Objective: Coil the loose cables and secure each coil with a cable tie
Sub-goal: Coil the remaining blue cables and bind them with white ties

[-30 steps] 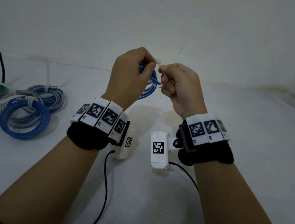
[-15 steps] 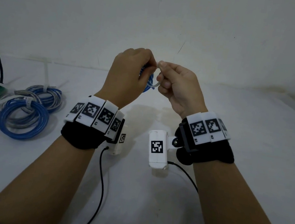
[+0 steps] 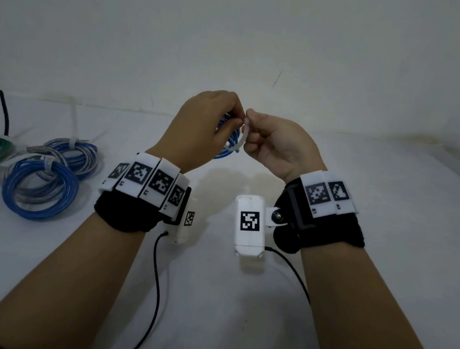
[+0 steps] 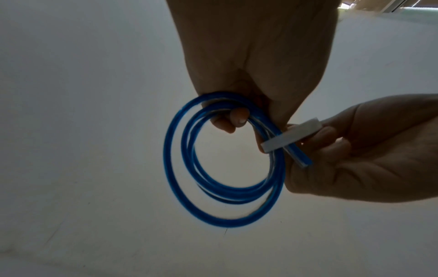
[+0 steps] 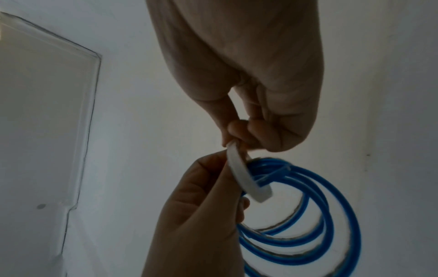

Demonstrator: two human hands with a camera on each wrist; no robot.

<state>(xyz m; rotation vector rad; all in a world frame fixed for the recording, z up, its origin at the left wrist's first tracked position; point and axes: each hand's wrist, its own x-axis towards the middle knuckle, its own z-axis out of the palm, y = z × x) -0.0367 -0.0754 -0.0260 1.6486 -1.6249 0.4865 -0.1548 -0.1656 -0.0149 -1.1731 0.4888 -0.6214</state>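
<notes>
While the left hand (image 3: 202, 126) curls round the blue coil (image 4: 222, 168) at its 12 o'clock, raised above the surface (image 3: 235, 318), the right hand (image 3: 279, 147) pinches the white cable tie (image 4: 292, 135) at 3 o'clock — light, springy loops, likely best gripped where strands bunch.
</notes>
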